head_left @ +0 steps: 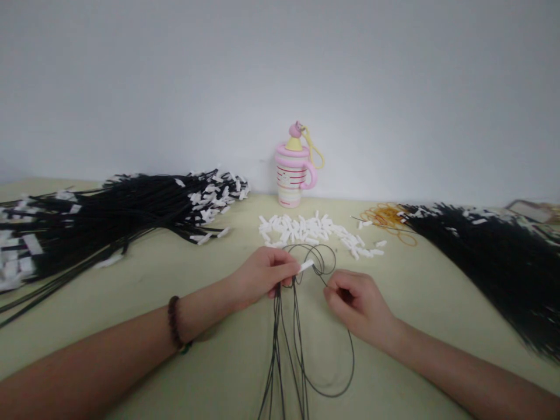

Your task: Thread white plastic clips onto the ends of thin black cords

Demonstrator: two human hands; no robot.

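Note:
Between the thumb and fingers of my left hand (266, 270) is a small white connector (307, 265), its free end pointing right. Several thin black wires (276, 344) hang down from under that hand toward the near side, and some loop above it. My right hand (355, 298) pinches a black wire just right of the connector; that wire runs from the connector's end to the fingertips. A long loop of wire (352, 361) curves below my right hand. Whether the wire's tip sits inside the connector is too small to tell.
Loose white connectors (301, 228) lie scattered beyond my hands. Behind them stands a pink and white cup (290, 178) against the wall. A bundle of black wires with white ends (144, 204) lies left, another black bundle (485, 262) right, beside orange rubber bands (385, 217).

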